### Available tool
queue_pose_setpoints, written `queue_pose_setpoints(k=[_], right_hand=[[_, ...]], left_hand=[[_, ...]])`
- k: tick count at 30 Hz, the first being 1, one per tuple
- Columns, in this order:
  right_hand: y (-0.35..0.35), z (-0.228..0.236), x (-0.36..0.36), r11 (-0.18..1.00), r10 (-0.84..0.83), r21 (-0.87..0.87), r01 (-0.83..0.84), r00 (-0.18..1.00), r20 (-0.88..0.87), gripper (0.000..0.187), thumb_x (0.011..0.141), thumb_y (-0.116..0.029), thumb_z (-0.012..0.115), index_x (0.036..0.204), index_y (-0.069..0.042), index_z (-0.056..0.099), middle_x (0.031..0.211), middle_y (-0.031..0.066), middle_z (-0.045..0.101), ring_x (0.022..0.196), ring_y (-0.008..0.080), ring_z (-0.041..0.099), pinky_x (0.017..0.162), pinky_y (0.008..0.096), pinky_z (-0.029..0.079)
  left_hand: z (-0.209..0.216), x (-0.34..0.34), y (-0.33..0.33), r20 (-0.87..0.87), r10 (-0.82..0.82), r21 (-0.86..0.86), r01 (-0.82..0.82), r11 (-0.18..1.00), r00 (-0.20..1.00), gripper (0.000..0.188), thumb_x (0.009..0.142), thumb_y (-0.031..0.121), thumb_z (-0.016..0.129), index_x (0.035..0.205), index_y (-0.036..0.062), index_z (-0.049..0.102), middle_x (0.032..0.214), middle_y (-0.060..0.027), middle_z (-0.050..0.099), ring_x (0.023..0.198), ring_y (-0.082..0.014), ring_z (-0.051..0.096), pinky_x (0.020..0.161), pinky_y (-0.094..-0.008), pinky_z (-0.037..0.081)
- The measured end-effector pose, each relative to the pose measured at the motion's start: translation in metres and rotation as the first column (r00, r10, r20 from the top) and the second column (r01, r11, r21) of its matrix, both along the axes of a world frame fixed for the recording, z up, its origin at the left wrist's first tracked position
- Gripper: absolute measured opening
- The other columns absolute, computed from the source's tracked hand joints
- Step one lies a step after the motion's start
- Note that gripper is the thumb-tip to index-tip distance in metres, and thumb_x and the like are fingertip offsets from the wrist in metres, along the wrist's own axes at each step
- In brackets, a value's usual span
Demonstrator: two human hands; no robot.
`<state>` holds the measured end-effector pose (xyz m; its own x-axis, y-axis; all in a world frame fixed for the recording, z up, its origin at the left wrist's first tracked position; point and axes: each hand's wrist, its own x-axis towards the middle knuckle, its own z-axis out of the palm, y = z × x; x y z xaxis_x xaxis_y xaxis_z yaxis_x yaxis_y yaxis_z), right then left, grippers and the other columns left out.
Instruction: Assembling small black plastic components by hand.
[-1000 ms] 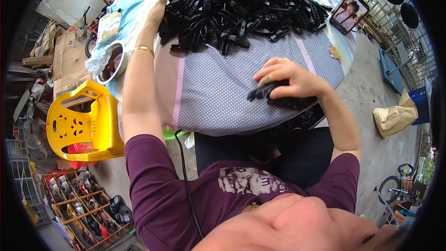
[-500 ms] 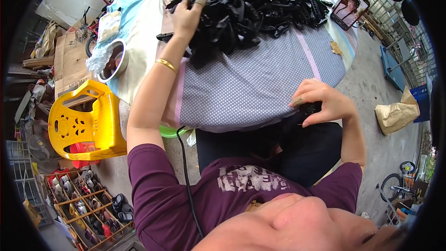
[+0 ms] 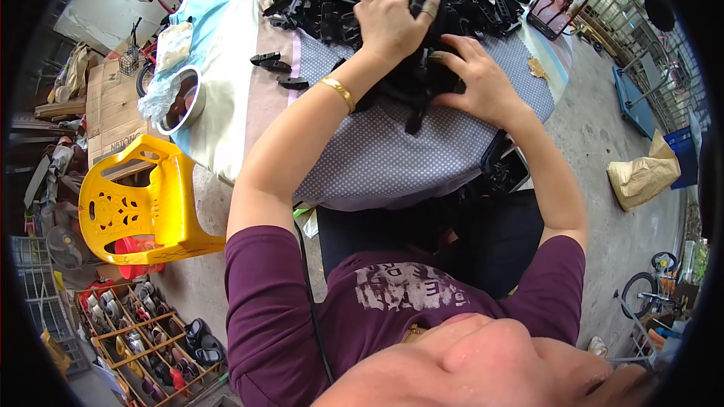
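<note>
Small black plastic clip-like pieces (image 3: 332, 19) lie in a big heap on the far part of the table. My left hand (image 3: 392, 24) rests on the heap, fingers spread across the pieces. To its right, my right hand (image 3: 483, 84) curves around the near side of a dark clump of pieces (image 3: 415, 90), thumb and fingers apart. Part of that clump is hidden under both hands. A couple of loose black pieces (image 3: 269, 61) lie left of the heap. More black pieces (image 3: 499, 164) show in a dark container below the table edge, over my lap.
A patterned grey tablecloth (image 3: 362, 162) covers the near table. A phone (image 3: 556, 6) stands upright at the far right. At the left are a white bowl (image 3: 197, 98) with a plastic bag and a yellow chair (image 3: 162, 203). A paper sack (image 3: 641, 177) sits on the floor.
My left hand has moved right across the heap. My right hand has gone from the near table edge up to the heap. A clump of pieces now lies closer to me, between the hands.
</note>
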<state>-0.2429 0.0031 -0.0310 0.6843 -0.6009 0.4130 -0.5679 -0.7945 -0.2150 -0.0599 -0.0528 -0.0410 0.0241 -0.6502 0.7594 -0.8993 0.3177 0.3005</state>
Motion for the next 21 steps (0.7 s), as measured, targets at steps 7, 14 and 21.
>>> queue_pose_setpoints(k=[7, 14, 21], right_hand=[[0.005, -0.017, -0.016, 0.983, -0.139, -0.100, 0.151, 0.983, 0.120, 0.053, 0.069, -0.024, 0.076, 0.115, -0.005, 0.057, 0.126, 0.0151, 0.048, 0.119, 0.0337, 0.043, 0.098, 0.0412, 0.039], [0.004, -0.026, -0.029, 0.981, -0.168, -0.063, 0.183, 0.967, 0.190, 0.055, 0.067, -0.022, 0.078, 0.114, -0.004, 0.056, 0.122, 0.0153, 0.051, 0.113, 0.0336, 0.048, 0.095, 0.0401, 0.042], [0.025, -0.014, -0.014, 0.982, -0.178, -0.035, 0.186, 0.971, 0.162, 0.053, 0.068, -0.021, 0.077, 0.112, -0.001, 0.056, 0.118, 0.0166, 0.053, 0.111, 0.0343, 0.050, 0.093, 0.0400, 0.042]], left_hand=[[0.012, -0.003, -0.028, 0.136, -0.322, 0.249, 0.282, 0.926, 0.937, 0.077, 0.071, 0.069, 0.059, 0.129, 0.0179, 0.052, 0.138, -0.0187, 0.037, 0.134, -0.0383, 0.020, 0.101, -0.0596, 0.024], [0.054, 0.027, 0.023, -0.012, -0.443, 0.196, 0.436, 0.878, 0.896, 0.036, 0.073, 0.033, 0.073, 0.096, 0.0065, 0.069, 0.101, -0.0164, 0.063, 0.092, -0.0334, 0.057, 0.084, -0.0368, 0.045], [0.007, 0.035, 0.071, 0.290, -0.525, 0.317, 0.437, 0.842, 0.800, 0.050, 0.069, 0.036, 0.074, 0.113, 0.0145, 0.061, 0.126, -0.0100, 0.048, 0.117, -0.0313, 0.042, 0.097, -0.0452, 0.035]])
